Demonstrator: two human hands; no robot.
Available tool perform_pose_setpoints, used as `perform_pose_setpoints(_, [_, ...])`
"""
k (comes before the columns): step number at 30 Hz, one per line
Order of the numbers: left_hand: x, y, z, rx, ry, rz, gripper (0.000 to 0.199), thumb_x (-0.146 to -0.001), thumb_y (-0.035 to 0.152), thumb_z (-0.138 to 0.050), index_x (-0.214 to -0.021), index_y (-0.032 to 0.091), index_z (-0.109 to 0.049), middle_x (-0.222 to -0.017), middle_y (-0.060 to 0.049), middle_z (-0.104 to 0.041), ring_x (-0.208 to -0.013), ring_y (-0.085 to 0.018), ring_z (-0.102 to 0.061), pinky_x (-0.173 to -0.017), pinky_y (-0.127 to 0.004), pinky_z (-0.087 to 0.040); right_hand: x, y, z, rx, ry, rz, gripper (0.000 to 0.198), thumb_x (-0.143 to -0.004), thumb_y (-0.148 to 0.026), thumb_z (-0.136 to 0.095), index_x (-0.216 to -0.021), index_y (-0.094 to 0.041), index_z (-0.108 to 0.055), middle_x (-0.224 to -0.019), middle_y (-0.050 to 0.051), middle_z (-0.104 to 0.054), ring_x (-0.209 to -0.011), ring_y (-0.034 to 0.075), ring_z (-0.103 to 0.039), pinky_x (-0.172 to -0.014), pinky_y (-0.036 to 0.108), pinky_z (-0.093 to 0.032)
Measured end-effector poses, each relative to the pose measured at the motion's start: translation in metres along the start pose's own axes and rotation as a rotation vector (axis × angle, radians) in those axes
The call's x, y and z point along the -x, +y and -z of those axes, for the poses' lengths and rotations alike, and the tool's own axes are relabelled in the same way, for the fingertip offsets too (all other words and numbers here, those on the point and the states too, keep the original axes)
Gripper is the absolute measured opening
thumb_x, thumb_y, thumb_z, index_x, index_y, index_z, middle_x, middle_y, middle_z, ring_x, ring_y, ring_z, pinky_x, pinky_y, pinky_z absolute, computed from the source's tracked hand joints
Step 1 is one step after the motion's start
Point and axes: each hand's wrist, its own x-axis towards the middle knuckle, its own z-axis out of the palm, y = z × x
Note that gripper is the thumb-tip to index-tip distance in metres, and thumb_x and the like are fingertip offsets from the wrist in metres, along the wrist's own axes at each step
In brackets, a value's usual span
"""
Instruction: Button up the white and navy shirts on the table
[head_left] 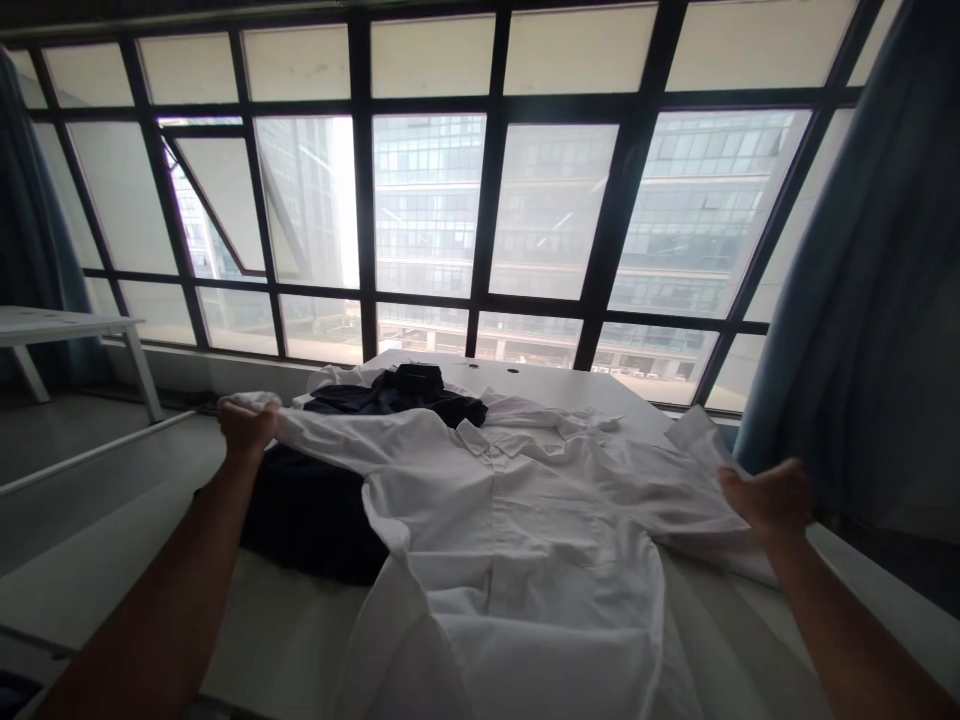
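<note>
While both hands stretch it, the shirt [525, 530] lies mid-frame on the table [300, 640].
Left hand [246, 428] pinches one sleeve, right hand [769, 495] the other; its left part overlies dark clothes [315, 515], which may drag along.

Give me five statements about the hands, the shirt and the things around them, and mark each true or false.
1. The left hand grips a sleeve of the white shirt. True.
2. The white shirt hangs on a hanger. False: it lies spread out on the white table.
3. Dark clothes lie beyond the shirt's collar. True.
4. The right hand rests on the blue curtain. False: it holds the shirt's other sleeve, apart from the curtain.
5. The window is covered by blinds. False: its panes are bare and buildings show through.
</note>
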Motion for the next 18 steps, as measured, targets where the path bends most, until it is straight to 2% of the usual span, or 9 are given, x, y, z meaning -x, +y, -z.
perform_pose_setpoints(2, [0.014,0.012,-0.011,-0.087,0.033,0.031,0.053,-0.08,0.027,-0.063,-0.121,0.0,-0.043,-0.13,-0.027,-0.051,-0.126,-0.042,-0.043,-0.101,-0.058,-0.036,0.019,-0.033,-0.009,-0.052,-0.047,0.23,0.04,-0.084,-0.032,-0.051,-0.111,-0.006,-0.064,-0.12,0.03,-0.06,-0.115,0.039,-0.057,-0.089,0.049,-0.048])
perform_pose_setpoints(3, [0.026,0.025,-0.018,-0.125,-0.005,-0.018,0.061,-0.081,0.029,-0.065,-0.128,0.0,-0.041,-0.142,-0.029,-0.041,-0.133,-0.042,-0.036,-0.106,-0.058,-0.03,0.034,-0.053,-0.013,-0.15,-0.181,0.365,0.037,-0.083,-0.029,-0.05,-0.109,-0.008,-0.065,-0.116,0.025,-0.064,-0.112,0.035,-0.06,-0.093,0.045,-0.048])
perform_pose_setpoints(4, [0.04,0.04,-0.025,-0.122,-0.096,-0.124,0.058,-0.083,0.03,-0.063,-0.131,0.003,-0.043,-0.145,-0.025,-0.041,-0.135,-0.038,-0.036,-0.109,-0.054,-0.03,0.051,-0.074,-0.016,-0.244,-0.342,0.474,0.034,-0.084,-0.03,-0.051,-0.106,-0.011,-0.067,-0.109,0.02,-0.068,-0.102,0.03,-0.065,-0.091,0.041,-0.049])
perform_pose_setpoints(5, [0.057,0.057,-0.031,-0.079,-0.224,-0.239,0.048,-0.086,0.026,-0.06,-0.128,0.007,-0.05,-0.141,-0.02,-0.05,-0.131,-0.033,-0.044,-0.109,-0.048,-0.033,0.071,-0.093,-0.017,-0.315,-0.481,0.535,0.031,-0.084,-0.033,-0.052,-0.102,-0.014,-0.069,-0.102,0.016,-0.07,-0.09,0.026,-0.067,-0.085,0.038,-0.052])
perform_pose_setpoints(7, [0.092,0.089,-0.041,0.075,-0.611,-0.446,0.03,-0.09,0.027,-0.056,-0.115,0.013,-0.064,-0.119,-0.012,-0.068,-0.11,-0.023,-0.061,-0.1,-0.035,-0.043,0.112,-0.125,-0.017,-0.445,-0.78,0.702,0.034,-0.086,-0.039,-0.055,-0.105,-0.015,-0.071,-0.1,0.012,-0.07,-0.08,0.021,-0.066,-0.072,0.032,-0.053])
perform_pose_setpoints(9, [0.122,0.111,-0.044,0.177,-1.078,-0.607,0.024,-0.088,0.031,-0.061,-0.105,0.017,-0.071,-0.098,-0.006,-0.074,-0.084,-0.018,-0.067,-0.083,-0.027,-0.049,0.147,-0.145,-0.012,-0.505,-1.063,0.842,0.038,-0.087,-0.041,-0.058,-0.114,-0.017,-0.07,-0.093,0.008,-0.07,-0.073,0.017,-0.063,-0.064,0.026,-0.049])
perform_pose_setpoints(12, [0.144,0.12,-0.038,0.264,-1.697,-0.638,0.033,-0.07,0.035,-0.082,-0.099,0.02,-0.075,-0.083,-0.001,-0.074,-0.07,-0.014,-0.066,-0.066,-0.02,-0.049,0.171,-0.156,-0.005,-0.447,-1.239,0.951,0.039,-0.078,-0.035,-0.072,-0.115,-0.023,-0.071,-0.08,0.0,-0.064,-0.065,0.012,-0.055,-0.062,0.022,-0.043])
perform_pose_setpoints(14, [0.145,0.115,-0.03,0.26,-1.942,-0.548,0.031,-0.064,0.033,-0.085,-0.092,0.02,-0.077,-0.078,0.0,-0.074,-0.068,-0.015,-0.066,-0.062,-0.019,-0.049,0.169,-0.157,-0.001,-0.365,-1.314,0.956,0.041,-0.072,-0.029,-0.077,-0.113,-0.024,-0.072,-0.074,-0.003,-0.059,-0.063,0.01,-0.05,-0.06,0.02,-0.039])
perform_pose_setpoints(18, [0.138,0.106,-0.014,0.283,-2.304,-0.417,0.017,-0.068,0.031,-0.082,-0.084,0.024,-0.079,-0.072,0.002,-0.074,-0.069,-0.017,-0.069,-0.062,-0.021,-0.052,0.15,-0.152,0.005,-0.293,-1.534,0.898,0.041,-0.071,-0.032,-0.079,-0.11,-0.02,-0.073,-0.066,-0.006,-0.051,-0.057,0.007,-0.043,-0.053,0.018,-0.033])
